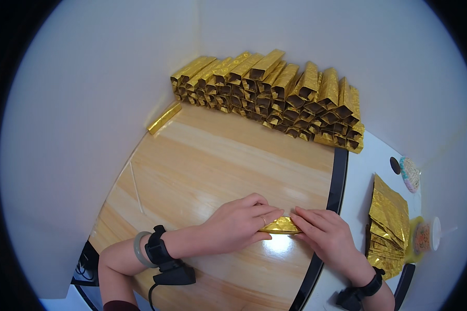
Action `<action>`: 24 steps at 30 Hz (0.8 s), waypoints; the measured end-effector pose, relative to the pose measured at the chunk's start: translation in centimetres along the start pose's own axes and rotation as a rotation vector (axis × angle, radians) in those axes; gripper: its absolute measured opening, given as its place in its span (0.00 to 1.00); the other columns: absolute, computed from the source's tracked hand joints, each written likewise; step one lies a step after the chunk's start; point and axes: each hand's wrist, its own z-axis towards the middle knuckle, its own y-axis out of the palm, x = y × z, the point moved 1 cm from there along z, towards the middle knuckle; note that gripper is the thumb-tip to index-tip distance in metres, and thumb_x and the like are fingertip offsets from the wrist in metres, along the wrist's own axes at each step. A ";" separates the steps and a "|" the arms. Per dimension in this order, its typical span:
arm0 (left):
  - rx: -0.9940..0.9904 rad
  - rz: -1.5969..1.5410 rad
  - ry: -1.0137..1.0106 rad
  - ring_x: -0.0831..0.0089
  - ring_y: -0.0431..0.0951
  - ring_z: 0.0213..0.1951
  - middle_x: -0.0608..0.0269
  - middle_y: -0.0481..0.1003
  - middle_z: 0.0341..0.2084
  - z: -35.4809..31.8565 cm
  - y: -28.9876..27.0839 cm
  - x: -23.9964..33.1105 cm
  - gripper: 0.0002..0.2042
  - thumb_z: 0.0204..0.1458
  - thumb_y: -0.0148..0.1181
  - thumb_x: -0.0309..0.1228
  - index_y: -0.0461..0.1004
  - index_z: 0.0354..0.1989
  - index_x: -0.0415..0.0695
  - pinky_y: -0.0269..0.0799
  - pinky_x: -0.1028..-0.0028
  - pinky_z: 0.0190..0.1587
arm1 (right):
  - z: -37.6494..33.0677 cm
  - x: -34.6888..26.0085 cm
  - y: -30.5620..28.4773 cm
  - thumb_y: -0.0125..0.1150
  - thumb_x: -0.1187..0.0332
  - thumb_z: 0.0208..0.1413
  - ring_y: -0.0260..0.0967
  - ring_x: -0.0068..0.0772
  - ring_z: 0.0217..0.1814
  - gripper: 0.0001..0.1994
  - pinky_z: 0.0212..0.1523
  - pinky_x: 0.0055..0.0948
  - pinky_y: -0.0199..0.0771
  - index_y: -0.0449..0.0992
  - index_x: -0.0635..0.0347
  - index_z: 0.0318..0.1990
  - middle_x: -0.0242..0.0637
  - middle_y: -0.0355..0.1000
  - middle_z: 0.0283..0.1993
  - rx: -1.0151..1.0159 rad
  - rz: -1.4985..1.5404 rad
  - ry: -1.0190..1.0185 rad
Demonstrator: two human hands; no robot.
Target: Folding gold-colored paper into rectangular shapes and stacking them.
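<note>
Toward seven o'clock shows the edge of a dark maroon sleeve. The left forearm wears a smooth grey-green bangle and a black strap bearing a boxy black module with a black cable. The left hand has a thin gold-coloured ring. Toward five o'clock, the right wrist carries a black band and blocky black unit.

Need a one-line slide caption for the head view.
Left hand and right hand hold a gold foil piece over a wood-grain tabletop, with stacked gold tubes beyond.
</note>
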 end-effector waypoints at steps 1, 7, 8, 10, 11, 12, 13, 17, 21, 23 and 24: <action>0.004 -0.042 -0.037 0.64 0.71 0.48 0.62 0.75 0.43 0.0 -0.1 0.0 0.28 0.43 0.69 0.34 0.70 0.56 0.45 0.73 0.70 0.47 | -0.1 0.2 0.1 0.69 0.68 0.45 0.73 0.38 0.46 0.23 0.45 0.34 0.74 0.75 0.56 0.52 0.38 0.74 0.51 0.016 0.018 -0.007; 0.087 -0.167 -0.182 0.63 0.76 0.42 0.61 0.78 0.39 -0.2 -1.1 -0.8 0.24 0.43 0.70 0.30 0.75 0.52 0.45 0.74 0.71 0.44 | -0.1 0.4 -0.4 0.69 0.70 0.46 0.74 0.38 0.41 0.22 0.41 0.33 0.76 0.75 0.57 0.52 0.38 0.75 0.49 0.045 0.105 0.049; 0.135 -0.223 -0.172 0.64 0.77 0.41 0.60 0.78 0.39 -0.3 -1.2 -1.1 0.22 0.44 0.70 0.29 0.76 0.50 0.45 0.74 0.72 0.44 | -0.2 0.5 -0.5 0.69 0.70 0.46 0.74 0.38 0.41 0.22 0.41 0.33 0.76 0.75 0.57 0.52 0.38 0.75 0.49 0.056 0.101 0.041; 0.158 -0.322 -0.218 0.66 0.77 0.41 0.61 0.78 0.39 -0.2 -1.2 -1.6 0.20 0.45 0.70 0.29 0.77 0.50 0.45 0.74 0.73 0.43 | -0.5 0.8 -0.5 0.68 0.69 0.46 0.73 0.41 0.45 0.23 0.45 0.34 0.75 0.74 0.58 0.53 0.40 0.73 0.53 0.061 0.149 0.104; 0.178 -0.436 -0.269 0.69 0.78 0.40 0.61 0.79 0.39 -0.1 -1.5 -1.7 0.19 0.45 0.70 0.28 0.78 0.49 0.45 0.74 0.74 0.43 | -0.4 0.7 -0.7 0.68 0.69 0.46 0.73 0.41 0.45 0.23 0.45 0.34 0.75 0.74 0.58 0.53 0.40 0.73 0.53 0.075 0.148 0.092; 0.182 -0.422 -0.265 0.69 0.78 0.40 0.61 0.79 0.39 0.1 -2.2 -1.6 0.19 0.45 0.70 0.28 0.78 0.49 0.45 0.74 0.74 0.43 | -0.4 0.6 -1.0 0.68 0.69 0.47 0.72 0.42 0.48 0.23 0.47 0.34 0.75 0.74 0.59 0.53 0.41 0.71 0.55 0.154 0.116 0.146; 0.260 -0.403 -0.345 0.72 0.78 0.40 0.62 0.79 0.39 0.4 -3.3 -1.7 0.19 0.45 0.70 0.27 0.78 0.48 0.44 0.73 0.75 0.42 | -0.4 0.6 -1.3 0.68 0.69 0.48 0.71 0.43 0.51 0.23 0.50 0.34 0.74 0.73 0.60 0.53 0.43 0.70 0.57 0.233 0.085 0.201; 0.777 -0.146 -0.387 0.77 0.78 0.32 0.63 0.79 0.36 1.6 -8.0 -3.7 0.17 0.44 0.70 0.27 0.79 0.45 0.43 0.74 0.78 0.33 | -0.9 1.2 -1.5 0.66 0.70 0.50 0.69 0.44 0.55 0.22 0.52 0.34 0.72 0.72 0.61 0.54 0.44 0.66 0.61 0.314 0.150 0.244; 0.984 0.213 -0.136 0.75 0.78 0.30 0.63 0.78 0.36 5.5 -11.2 -4.0 0.15 0.45 0.70 0.28 0.79 0.43 0.45 0.73 0.78 0.30 | -1.0 1.6 -0.8 0.64 0.70 0.52 0.71 0.43 0.54 0.19 0.51 0.33 0.73 0.73 0.61 0.53 0.45 0.66 0.61 0.267 0.185 0.235; 0.937 0.481 -0.149 0.71 0.78 0.32 0.61 0.77 0.38 8.3 -11.0 -3.7 0.14 0.47 0.68 0.31 0.79 0.43 0.45 0.75 0.75 0.30 | -1.0 1.7 -0.8 0.64 0.69 0.53 0.71 0.43 0.54 0.18 0.51 0.33 0.74 0.73 0.61 0.52 0.44 0.67 0.61 0.245 0.205 0.243; 0.940 0.477 -0.143 0.71 0.78 0.32 0.61 0.77 0.38 9.6 -10.8 -3.7 0.14 0.47 0.68 0.31 0.79 0.43 0.45 0.75 0.75 0.30 | -1.1 1.6 -0.8 0.64 0.69 0.53 0.72 0.43 0.53 0.18 0.50 0.33 0.74 0.74 0.61 0.51 0.44 0.67 0.60 0.238 0.196 0.228</action>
